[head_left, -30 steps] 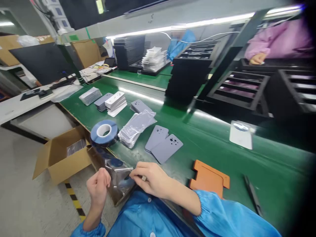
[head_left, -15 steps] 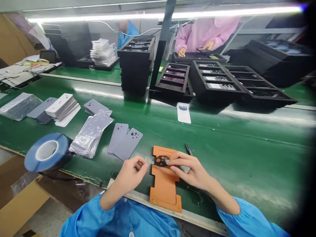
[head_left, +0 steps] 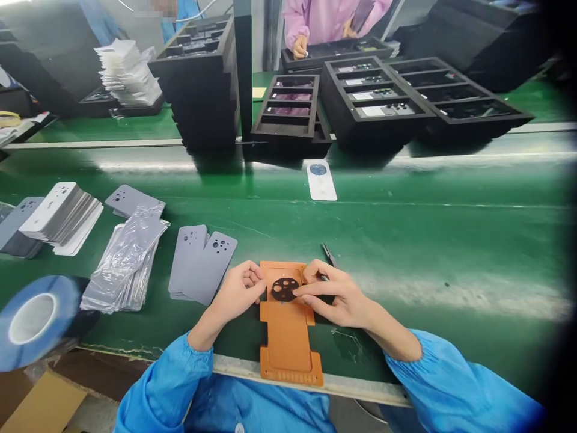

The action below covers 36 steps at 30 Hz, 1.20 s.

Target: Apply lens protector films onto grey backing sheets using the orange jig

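Note:
A black round piece with several holes (head_left: 282, 282) lies over the upper recess of an orange fixture plate (head_left: 288, 346). My right hand (head_left: 345, 294) has its index finger and thumb together at the piece's right edge. Dark tweezers (head_left: 329, 254) show behind this hand; I cannot tell whether the palm holds them. At the plate's upper left edge is my left hand (head_left: 241, 290), fingers curled and thumb pressed in; what it pinches, if anything, is hidden. Left of it lie grey phone back panels (head_left: 202, 270) with camera holes.
Plastic-wrapped panels (head_left: 124, 264), a white panel stack (head_left: 63, 213) and a blue tape roll (head_left: 33, 325) are on the left. A white panel with a dark disc (head_left: 321, 183) lies ahead. Black trays (head_left: 378, 96) line the back, where a pink-sleeved person (head_left: 297, 24) works.
My view has tipped down and shifted, so the bench sits differently in it. My left hand has come closer to the fixture plate; the clear shiny bit by its fingertips no longer shows.

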Tool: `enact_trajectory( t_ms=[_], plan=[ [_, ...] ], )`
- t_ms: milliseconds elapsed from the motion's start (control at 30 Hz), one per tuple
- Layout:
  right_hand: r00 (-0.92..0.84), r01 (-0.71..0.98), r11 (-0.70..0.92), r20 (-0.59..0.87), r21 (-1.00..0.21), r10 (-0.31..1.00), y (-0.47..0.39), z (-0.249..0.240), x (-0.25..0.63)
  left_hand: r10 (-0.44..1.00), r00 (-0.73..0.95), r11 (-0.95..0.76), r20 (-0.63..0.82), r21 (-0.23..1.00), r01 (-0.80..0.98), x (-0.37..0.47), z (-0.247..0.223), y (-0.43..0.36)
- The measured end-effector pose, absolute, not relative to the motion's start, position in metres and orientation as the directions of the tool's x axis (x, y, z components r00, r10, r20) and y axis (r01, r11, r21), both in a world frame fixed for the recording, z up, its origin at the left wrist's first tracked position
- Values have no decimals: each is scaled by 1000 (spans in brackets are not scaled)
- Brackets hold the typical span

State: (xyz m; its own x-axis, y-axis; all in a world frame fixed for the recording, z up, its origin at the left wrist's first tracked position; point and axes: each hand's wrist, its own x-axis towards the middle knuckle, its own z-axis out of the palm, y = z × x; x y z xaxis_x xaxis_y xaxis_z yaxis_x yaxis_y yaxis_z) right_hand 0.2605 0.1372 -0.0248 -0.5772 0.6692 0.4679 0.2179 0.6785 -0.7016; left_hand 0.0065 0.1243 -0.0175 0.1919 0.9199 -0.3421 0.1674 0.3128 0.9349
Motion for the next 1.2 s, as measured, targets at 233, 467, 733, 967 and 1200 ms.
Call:
enact_trajectory(
  t_ms=[233,467,733,967,1200],
  plan=[
    [-612,246,690,443,-681,655,140,-25,260,924,192,303,-331,939,162,9,-17,123],
    [-636,262,688,415,-676,650,142,-26,261,932,169,280,-321,932,228,11,-24,124],
    [-594,187,656,448,-731,668,142,-26,262,931,178,274,-318,933,232,12,-21,124],
    [-593,194,628,420,-754,687,142,-29,264,930,171,279,-326,927,250,13,-21,124],
    [-617,187,645,422,-741,664,142,-28,263,925,171,284,-341,915,286,12,-22,122]
  ],
)
